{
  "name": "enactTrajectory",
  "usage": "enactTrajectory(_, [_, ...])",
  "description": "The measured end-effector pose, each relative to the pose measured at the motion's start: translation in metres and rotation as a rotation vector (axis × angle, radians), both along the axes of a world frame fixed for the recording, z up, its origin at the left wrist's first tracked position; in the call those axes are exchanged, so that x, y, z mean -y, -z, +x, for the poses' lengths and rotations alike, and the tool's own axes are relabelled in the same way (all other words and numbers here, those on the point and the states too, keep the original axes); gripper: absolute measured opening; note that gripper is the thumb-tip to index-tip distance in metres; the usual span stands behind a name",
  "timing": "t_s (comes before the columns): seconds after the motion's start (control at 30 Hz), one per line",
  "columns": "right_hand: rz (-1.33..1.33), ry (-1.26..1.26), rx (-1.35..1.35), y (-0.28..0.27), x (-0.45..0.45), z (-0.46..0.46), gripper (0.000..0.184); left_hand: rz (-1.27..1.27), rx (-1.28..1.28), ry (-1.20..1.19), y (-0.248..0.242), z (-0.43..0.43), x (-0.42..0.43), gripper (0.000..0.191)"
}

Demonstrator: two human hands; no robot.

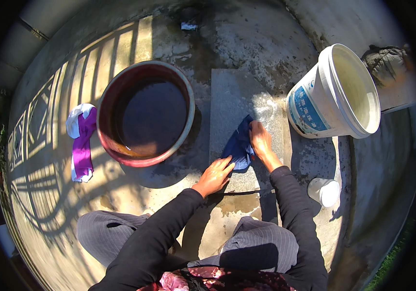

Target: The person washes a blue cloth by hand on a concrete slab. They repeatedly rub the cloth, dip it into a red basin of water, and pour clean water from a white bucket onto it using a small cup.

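A dark blue cloth [239,147] lies bunched on a flat grey stone slab [230,94]. My right hand [260,140] grips the cloth at its upper right edge, fingers closed on it. My left hand [215,175] rests with spread fingers at the lower left edge of the cloth, its fingertips touching the fabric; it does not clearly grip it. To the left of the slab stands a round reddish basin [140,162] with dark water [155,112] inside.
A purple and white cloth [83,145] lies left of the basin. At the right stand a large white plastic bucket [310,105] and a small white tub [323,192]. A grey crumpled cloth [386,65] sits behind the bucket. Fence shadows cross the concrete floor [113,182].
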State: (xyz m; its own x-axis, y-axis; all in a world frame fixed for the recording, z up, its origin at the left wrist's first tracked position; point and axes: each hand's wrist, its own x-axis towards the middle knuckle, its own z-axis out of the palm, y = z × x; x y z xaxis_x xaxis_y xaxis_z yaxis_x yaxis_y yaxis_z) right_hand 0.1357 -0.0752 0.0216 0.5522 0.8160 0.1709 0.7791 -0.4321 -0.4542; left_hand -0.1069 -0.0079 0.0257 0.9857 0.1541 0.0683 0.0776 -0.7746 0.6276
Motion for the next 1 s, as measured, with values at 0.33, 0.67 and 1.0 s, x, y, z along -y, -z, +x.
enactTrajectory(0.33, [-0.105,-0.156,-0.046,0.002,0.026,-0.047,0.032,0.002,0.013,-0.008,-0.001,0.000,0.003,0.058])
enactTrajectory(0.67, [-0.020,-0.335,-0.071,-0.020,0.029,-0.081,0.033,-0.081,-0.275,0.090,0.022,-0.007,-0.002,0.063])
enactTrajectory(1.0, [0.108,0.014,0.158,-0.046,-0.007,-0.001,0.027,-0.516,0.076,-0.380,-0.003,0.020,-0.005,0.033])
